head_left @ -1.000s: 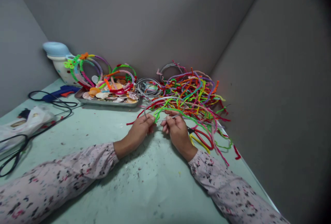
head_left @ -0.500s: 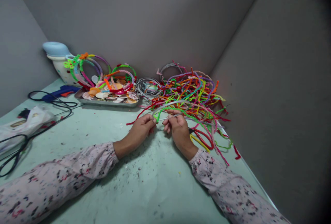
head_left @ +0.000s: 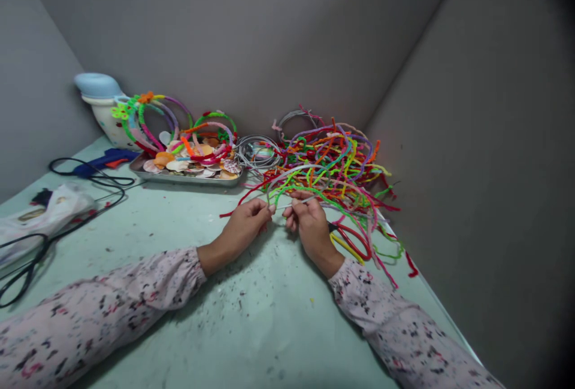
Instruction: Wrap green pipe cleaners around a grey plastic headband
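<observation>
My left hand (head_left: 246, 222) pinches the end of a thin grey headband (head_left: 294, 171), where a bright green pipe cleaner (head_left: 296, 188) meets it. The band arches up and to the right, in front of a heap of pipe cleaners. My right hand (head_left: 309, 224) is closed around the pale strip that runs across from the left fingertips. A small gap parts the two hands. Just right of my right hand lie scissors with red handles (head_left: 354, 240), partly under pipe cleaners.
A metal tray (head_left: 188, 178) holds shells and colourful wrapped headbands. Beside it are grey hoops (head_left: 258, 152) and a tangled pipe cleaner heap (head_left: 332, 149). Further left are a blue-lidded container (head_left: 108, 108), a blue tool (head_left: 101, 163), a black cable (head_left: 121, 182) and a plastic bag (head_left: 58, 212).
The grey band's arch has tilted and dropped slightly, and the green pipe cleaner at the left fingertips has shifted a little. Both hands stay in nearly the same place.
</observation>
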Available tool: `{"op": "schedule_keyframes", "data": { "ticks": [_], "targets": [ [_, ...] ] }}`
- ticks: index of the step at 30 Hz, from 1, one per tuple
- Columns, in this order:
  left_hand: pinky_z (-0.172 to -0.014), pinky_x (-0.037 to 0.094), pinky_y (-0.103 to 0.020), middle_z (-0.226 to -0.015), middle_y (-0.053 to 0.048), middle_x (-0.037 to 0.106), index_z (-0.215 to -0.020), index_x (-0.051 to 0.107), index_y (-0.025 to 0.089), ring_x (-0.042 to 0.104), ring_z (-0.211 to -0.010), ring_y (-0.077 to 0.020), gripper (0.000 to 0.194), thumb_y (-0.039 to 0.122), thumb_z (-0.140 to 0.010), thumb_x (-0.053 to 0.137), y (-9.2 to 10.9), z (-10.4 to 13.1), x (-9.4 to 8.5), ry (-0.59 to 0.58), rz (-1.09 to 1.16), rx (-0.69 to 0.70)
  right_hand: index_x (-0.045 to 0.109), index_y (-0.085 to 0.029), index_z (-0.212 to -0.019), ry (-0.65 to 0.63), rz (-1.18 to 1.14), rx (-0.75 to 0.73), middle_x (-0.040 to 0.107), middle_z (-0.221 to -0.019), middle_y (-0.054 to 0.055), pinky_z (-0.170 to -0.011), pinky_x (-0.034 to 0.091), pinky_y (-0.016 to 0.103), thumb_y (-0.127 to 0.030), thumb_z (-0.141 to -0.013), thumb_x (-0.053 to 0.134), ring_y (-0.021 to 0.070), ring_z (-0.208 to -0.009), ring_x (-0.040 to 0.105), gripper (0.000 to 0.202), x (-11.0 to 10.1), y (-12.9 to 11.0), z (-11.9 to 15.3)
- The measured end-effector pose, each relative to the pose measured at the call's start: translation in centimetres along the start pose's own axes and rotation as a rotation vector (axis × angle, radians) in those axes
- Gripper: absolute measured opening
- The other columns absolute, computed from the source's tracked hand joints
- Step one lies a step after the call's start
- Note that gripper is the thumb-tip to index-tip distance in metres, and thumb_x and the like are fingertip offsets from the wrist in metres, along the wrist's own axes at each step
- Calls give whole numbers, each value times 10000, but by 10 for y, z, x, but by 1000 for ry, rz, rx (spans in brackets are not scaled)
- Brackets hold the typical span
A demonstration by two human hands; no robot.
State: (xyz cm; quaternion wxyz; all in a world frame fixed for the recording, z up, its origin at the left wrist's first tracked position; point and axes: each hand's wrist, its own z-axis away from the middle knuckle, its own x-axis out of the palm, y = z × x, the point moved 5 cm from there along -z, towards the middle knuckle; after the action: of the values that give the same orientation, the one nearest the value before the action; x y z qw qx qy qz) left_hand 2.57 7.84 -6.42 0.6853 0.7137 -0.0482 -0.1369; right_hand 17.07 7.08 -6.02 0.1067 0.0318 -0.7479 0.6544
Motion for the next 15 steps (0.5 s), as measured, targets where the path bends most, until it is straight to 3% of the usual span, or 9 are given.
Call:
{"op": "schedule_keyframes", "data": {
  "ticks": [15],
  "targets": [
    [-468,279,-214,-568,35,484,-654,535,147,393,-492,-70,306,408,-785,625,1,0,4,-89,220,-95,659,-198,-953,-153,-74,-41,573,-611,-40,-442,367,187,-308,-810,597,69,-466,484,190,0,-1,1]
  ]
}}
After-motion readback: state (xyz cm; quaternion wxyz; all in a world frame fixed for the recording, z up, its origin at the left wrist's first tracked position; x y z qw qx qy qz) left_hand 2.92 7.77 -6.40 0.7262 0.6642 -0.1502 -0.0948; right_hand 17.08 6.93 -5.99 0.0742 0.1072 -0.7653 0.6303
